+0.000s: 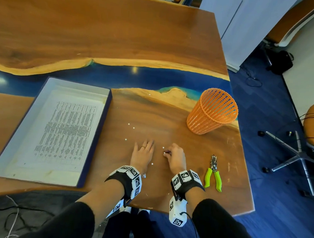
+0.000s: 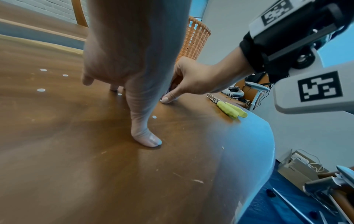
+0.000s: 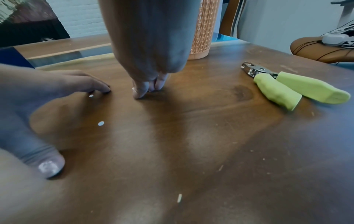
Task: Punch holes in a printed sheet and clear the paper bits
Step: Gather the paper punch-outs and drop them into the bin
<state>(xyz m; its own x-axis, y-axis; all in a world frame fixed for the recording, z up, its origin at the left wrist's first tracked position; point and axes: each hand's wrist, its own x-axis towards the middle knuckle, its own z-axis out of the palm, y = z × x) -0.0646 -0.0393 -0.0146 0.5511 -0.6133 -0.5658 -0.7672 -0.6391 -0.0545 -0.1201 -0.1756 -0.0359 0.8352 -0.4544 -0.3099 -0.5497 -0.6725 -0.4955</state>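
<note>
Several white paper bits (image 1: 128, 124) lie scattered on the wooden table (image 1: 153, 109). My left hand (image 1: 144, 151) rests flat on the table among them, fingers straight, with its thumb tip (image 2: 148, 140) pressed to the wood. Just to its right, my right hand (image 1: 168, 154) has its fingers curled and pinches a paper bit (image 1: 164, 153) against the table with its thumb tip (image 2: 167, 99). The green-handled hole punch (image 1: 213, 172) lies on the table to the right of that hand. The printed sheet (image 1: 67, 130) lies in a shallow box (image 1: 104, 119) at the left.
An orange mesh basket (image 1: 212, 111) stands at the back right, near the table's right edge. More bits lie between my hands (image 3: 101, 123) and to the left of my left hand (image 2: 41, 90). A chair base (image 1: 297, 157) is on the floor to the right.
</note>
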